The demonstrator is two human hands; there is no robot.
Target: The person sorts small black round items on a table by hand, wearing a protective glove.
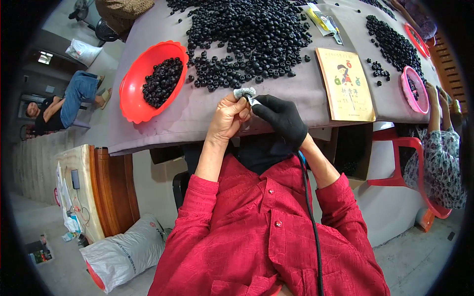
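Note:
My bare left hand (228, 118) is closed at the table's near edge, its fingers bent together. A speckled grey-white fabric piece (244, 92) covers or sits at its fingertips; I cannot tell whether it is worn or held. My right hand (284, 118), in a black glove, meets it from the right and pinches a small white strip (254, 101) by the fabric. What lies between the left fingers is hidden. Just beyond both hands spreads a big heap of small round black pieces (242, 34), several showing a hole or hollow.
A red scalloped basin (131, 93) with black pieces stands left. Right lie a yellow booklet (344, 84) and a packaged tool (325, 23). Farther right are another black heap (392, 42), a pink basket (418, 101) and a co-worker's arms (434, 108). A cord (313, 222) hangs down my front.

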